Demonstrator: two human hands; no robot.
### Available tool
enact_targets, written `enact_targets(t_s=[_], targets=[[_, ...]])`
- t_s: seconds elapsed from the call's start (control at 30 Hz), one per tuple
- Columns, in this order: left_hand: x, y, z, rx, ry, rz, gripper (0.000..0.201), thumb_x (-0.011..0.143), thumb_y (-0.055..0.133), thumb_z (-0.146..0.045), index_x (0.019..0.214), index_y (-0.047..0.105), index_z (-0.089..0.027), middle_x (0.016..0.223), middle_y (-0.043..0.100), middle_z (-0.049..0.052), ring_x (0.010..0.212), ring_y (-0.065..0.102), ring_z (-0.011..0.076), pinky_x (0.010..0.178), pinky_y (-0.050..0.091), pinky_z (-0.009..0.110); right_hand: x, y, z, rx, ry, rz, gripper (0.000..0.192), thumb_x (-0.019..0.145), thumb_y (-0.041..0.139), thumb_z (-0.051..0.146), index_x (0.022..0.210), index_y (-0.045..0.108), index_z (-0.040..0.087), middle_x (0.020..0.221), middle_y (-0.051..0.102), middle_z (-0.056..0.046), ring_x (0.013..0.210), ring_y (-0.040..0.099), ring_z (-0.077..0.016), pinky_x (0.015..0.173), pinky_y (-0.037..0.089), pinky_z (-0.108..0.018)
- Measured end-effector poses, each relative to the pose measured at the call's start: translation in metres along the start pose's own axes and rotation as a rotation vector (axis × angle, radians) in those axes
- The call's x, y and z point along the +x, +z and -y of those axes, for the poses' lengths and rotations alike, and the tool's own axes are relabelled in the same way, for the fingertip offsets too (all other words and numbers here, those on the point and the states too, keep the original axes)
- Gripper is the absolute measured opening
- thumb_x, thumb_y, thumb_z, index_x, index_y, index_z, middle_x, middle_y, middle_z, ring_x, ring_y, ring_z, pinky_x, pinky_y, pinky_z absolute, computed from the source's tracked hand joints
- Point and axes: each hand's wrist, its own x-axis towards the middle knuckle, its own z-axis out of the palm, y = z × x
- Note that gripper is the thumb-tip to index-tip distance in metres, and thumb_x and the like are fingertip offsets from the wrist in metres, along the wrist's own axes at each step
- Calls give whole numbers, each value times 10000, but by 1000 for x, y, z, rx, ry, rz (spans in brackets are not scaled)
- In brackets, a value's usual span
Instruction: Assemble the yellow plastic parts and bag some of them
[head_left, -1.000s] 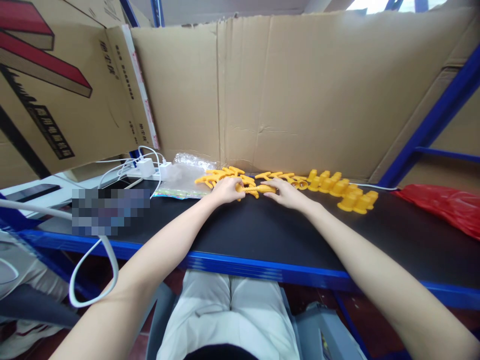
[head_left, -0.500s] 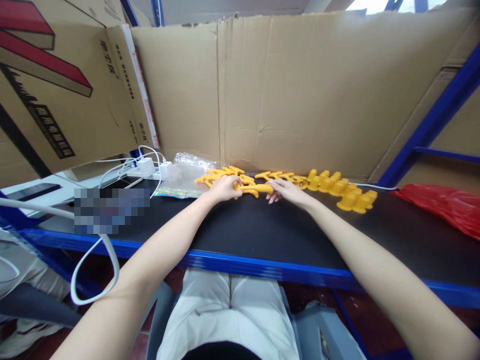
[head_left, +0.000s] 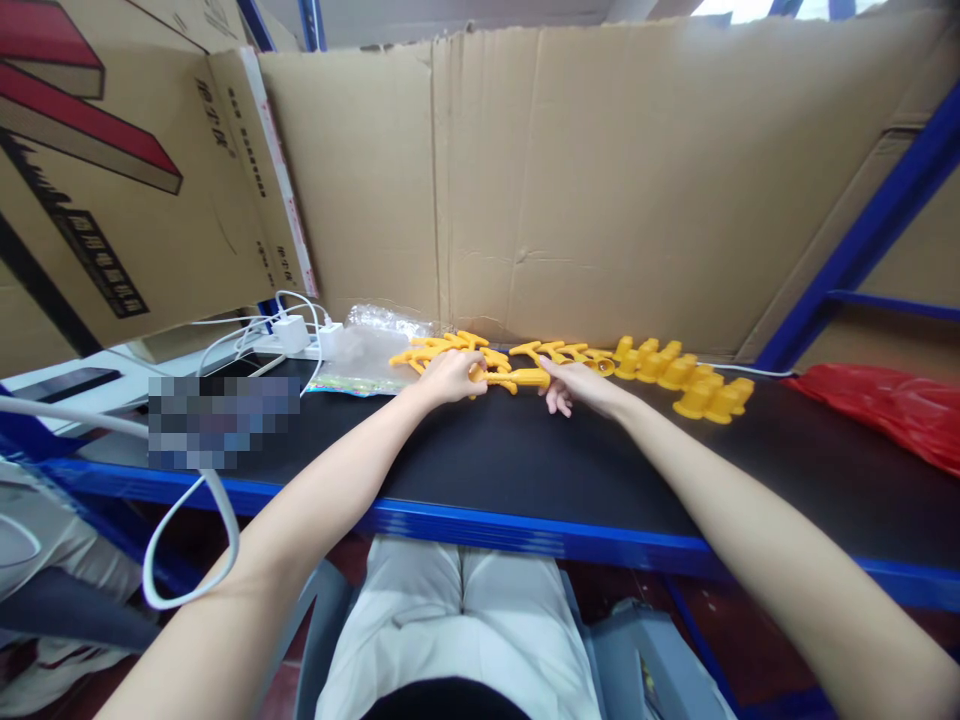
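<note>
My left hand [head_left: 455,376] is closed around one end of a yellow plastic piece [head_left: 525,378], which lies sideways just above the black shelf top. A wider, cup-like part forms its right end. There my right hand [head_left: 577,386] grips the rim with its upper fingers, while the lower fingers hang loosely curled. Behind the left hand is a heap of yellow branched pieces [head_left: 472,342]. More yellow branched pieces [head_left: 559,350] lie behind the right hand. To the right, several yellow cups [head_left: 679,372] stand upside down in rows.
A clear plastic bag [head_left: 364,360] lies left of the heap, near white chargers and cables [head_left: 291,332]. A red plastic bag [head_left: 881,410] sits at the far right. Cardboard [head_left: 600,190] walls the back, and a blue rail [head_left: 465,525] edges the shelf's front.
My right hand has shifted slightly right along the yellow piece, baring its cup-like end, and its lower fingers have swung right. The left hand stays nearly in place.
</note>
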Motion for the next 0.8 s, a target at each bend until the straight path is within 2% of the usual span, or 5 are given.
enact_targets(t_s=[0.27, 0.4, 0.47, 0.6, 0.8], targets=[[2, 6, 1, -47, -31, 1, 272, 666, 592, -321, 900, 651, -196, 747, 657, 24, 710, 592, 187, 598, 394, 256, 1, -3, 2, 17, 143, 63, 710, 828, 175, 716, 695, 551, 129, 505, 587, -80, 306, 420, -67, 304, 275, -202], [3, 8, 3, -48, -30, -5, 258, 654, 596, -316, 876, 651, -195, 736, 653, 24, 698, 588, 184, 592, 391, 254, -6, -11, 1, 120, 68, 100, 382, 802, 586, 485, 1013, 511, 176, 831, 659, -62, 567, 611, -100, 443, 444, -182], [2, 7, 2, -37, -32, -7, 259, 656, 594, -313, 881, 651, -196, 748, 655, 26, 708, 590, 186, 600, 395, 255, -8, -13, 0, 133, 3, 72, 451, 729, 710, 325, 1085, 464, 202, 893, 649, -36, 638, 634, -102, 529, 491, -193], [1, 5, -1, -14, -20, -9, 273, 668, 590, -318, 909, 648, -204, 776, 660, 25, 735, 597, 191, 622, 405, 258, -8, -10, 1, 131, -2, 53, 289, 817, 595, 420, 846, 518, 143, 752, 662, -71, 512, 586, -87, 500, 477, -204], [1, 3, -3, 13, -29, -8, 279, 678, 594, -336, 919, 648, -206, 783, 659, 29, 749, 598, 200, 630, 409, 264, 2, 0, -1, 54, 73, -27, 558, 831, 374, 654, 652, 523, 147, 406, 531, -38, 287, 395, -61, 299, 278, -177]])
